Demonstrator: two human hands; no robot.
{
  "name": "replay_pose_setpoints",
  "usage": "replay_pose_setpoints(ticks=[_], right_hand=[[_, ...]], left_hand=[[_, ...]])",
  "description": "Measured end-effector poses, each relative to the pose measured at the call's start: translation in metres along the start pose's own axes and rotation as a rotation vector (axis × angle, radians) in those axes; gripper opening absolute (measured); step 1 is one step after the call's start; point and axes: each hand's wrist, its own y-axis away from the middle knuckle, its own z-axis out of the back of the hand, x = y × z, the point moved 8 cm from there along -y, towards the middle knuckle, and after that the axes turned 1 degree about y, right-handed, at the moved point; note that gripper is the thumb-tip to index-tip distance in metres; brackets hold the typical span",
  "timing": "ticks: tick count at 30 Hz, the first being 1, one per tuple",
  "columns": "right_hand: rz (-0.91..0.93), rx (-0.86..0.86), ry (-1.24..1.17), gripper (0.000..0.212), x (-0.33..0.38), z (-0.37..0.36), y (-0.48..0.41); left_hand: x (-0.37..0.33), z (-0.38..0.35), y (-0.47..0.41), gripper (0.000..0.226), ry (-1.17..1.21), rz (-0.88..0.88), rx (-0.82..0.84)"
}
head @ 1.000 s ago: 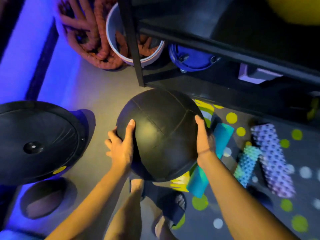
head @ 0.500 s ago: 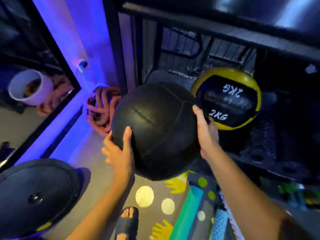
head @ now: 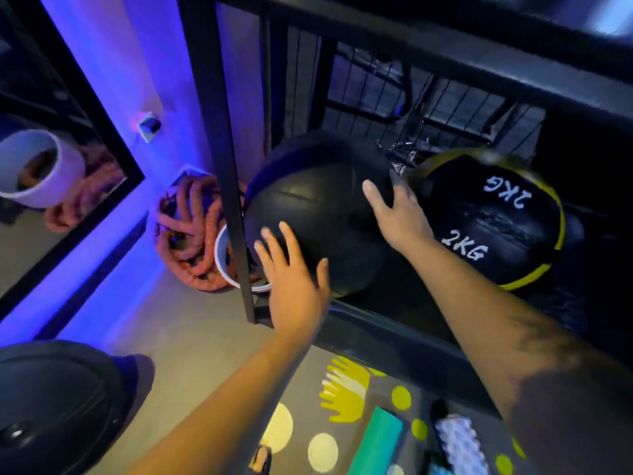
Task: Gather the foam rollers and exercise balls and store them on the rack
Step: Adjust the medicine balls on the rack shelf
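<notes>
The black ball [head: 318, 214] sits inside the rack [head: 222, 166], on the lower shelf just behind the front rail, and this looks like the moment of seating it. Both hands are spread and clamp nothing. The left hand [head: 294, 282] lies flat with straight fingers on the black ball's near lower side. The right hand [head: 397, 214] is laid over its upper right side, fingers extended. They are apart, with the black ball between them.

To finish the step well, I would press the black ball gently back and down until it stops rocking, then lift the palms off one at a time. The left should probably go last, since it guards the open front edge where a roll-out seems most likely. The yellow-rimmed ball marked 2KG [head: 493, 221] rests just right of the black ball. Whether the two touch cannot be told, but a nudge against it may help wedge both.

The shelf itself is dark and hard to read; a wire grille closes the rack behind the black ball. Left of the black ball, outside the corner post, a white bucket [head: 224, 255] and coiled orange rope [head: 185, 231] stand on the grey floor [head: 191, 330] under violet light, with a mirror [head: 51, 166] farther left. Nearer the person than the black ball lies a spotted mat [head: 376, 392] carrying a teal foam roller [head: 376, 443] and a knobbed roller [head: 459, 443], both yet to be stored
</notes>
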Motion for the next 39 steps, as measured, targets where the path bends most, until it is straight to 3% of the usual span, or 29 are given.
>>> replay_pose_setpoints(ticks=[5,7,9,13,17,20,24,27,32,36,39], right_hand=[[-0.099,0.046,0.115,0.076,-0.006,0.026,-0.047],[-0.032,-0.001,0.323,0.077,-0.018,0.049,-0.062],[0.004,-0.096,0.567,0.086,-0.043,0.083,-0.081],[-0.112,-0.068,0.837,0.100,-0.114,0.112,-0.090],[-0.076,-0.118,0.898,0.109,-0.107,0.093,-0.075],[-0.072,-0.102,0.977,0.106,-0.096,0.062,-0.056],[-0.086,-0.101,0.950,0.102,-0.092,0.048,-0.035],[-0.064,-0.061,0.859,0.094,-0.089,0.064,-0.029],[0.058,-0.499,0.544,0.071,-0.106,0.093,0.056],[-0.082,-0.563,0.449,0.072,-0.193,0.071,0.153],[-0.230,-0.471,0.357,0.074,-0.280,0.041,0.233]], left_hand=[[-0.032,-0.018,-0.056,0.070,-0.243,-0.290,0.093],[-0.044,-0.024,-0.071,0.065,-0.315,-0.345,0.111],[-0.049,-0.023,-0.092,0.064,-0.373,-0.347,0.092],[-0.052,-0.018,-0.158,0.059,-0.438,-0.236,0.078],[-0.054,-0.028,-0.208,0.054,-0.457,-0.161,0.148],[-0.058,-0.027,-0.202,0.056,-0.540,-0.269,0.016],[-0.052,-0.027,-0.169,0.055,-0.626,-0.342,-0.088],[-0.050,-0.020,-0.156,0.057,-0.596,-0.340,0.009],[-0.082,-0.009,-0.064,0.063,-0.245,-0.633,0.099],[-0.067,-0.068,0.058,0.058,-0.060,-0.672,0.351],[-0.032,-0.138,0.148,0.057,-0.175,-0.594,0.620]])
